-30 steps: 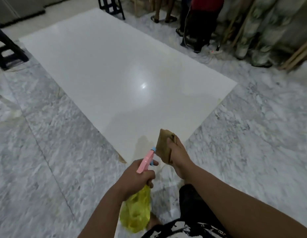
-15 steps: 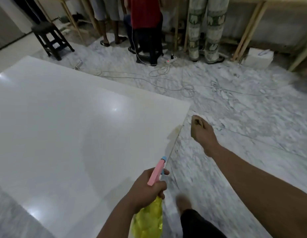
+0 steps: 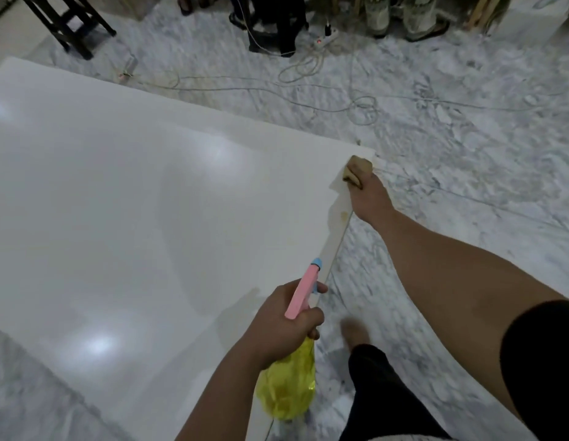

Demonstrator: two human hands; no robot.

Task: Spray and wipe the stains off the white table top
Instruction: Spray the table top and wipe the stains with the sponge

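The glossy white table top (image 3: 124, 198) lies flat and low, filling the left half of the view. My left hand (image 3: 284, 316) grips a spray bottle (image 3: 300, 297) with a pink head, a blue nozzle and a yellow body, held over the table's near right edge. My right hand (image 3: 369, 195) is closed on a brown cloth (image 3: 357, 168) pressed at the table's far right corner. A yellowish stain (image 3: 342, 213) shows on the edge just below the cloth.
Grey marble floor (image 3: 467, 160) surrounds the table. Loose cables (image 3: 362, 106) and a power strip (image 3: 324, 39) lie beyond the far edge. A dark stool (image 3: 70, 23) stands at top left. People's feet (image 3: 407, 23) line the back. My own leg (image 3: 381, 386) is beside the table.
My right hand with the cloth has come down onto the table's far right corner. The view has tilted down and the spray bottle stays in my left hand.
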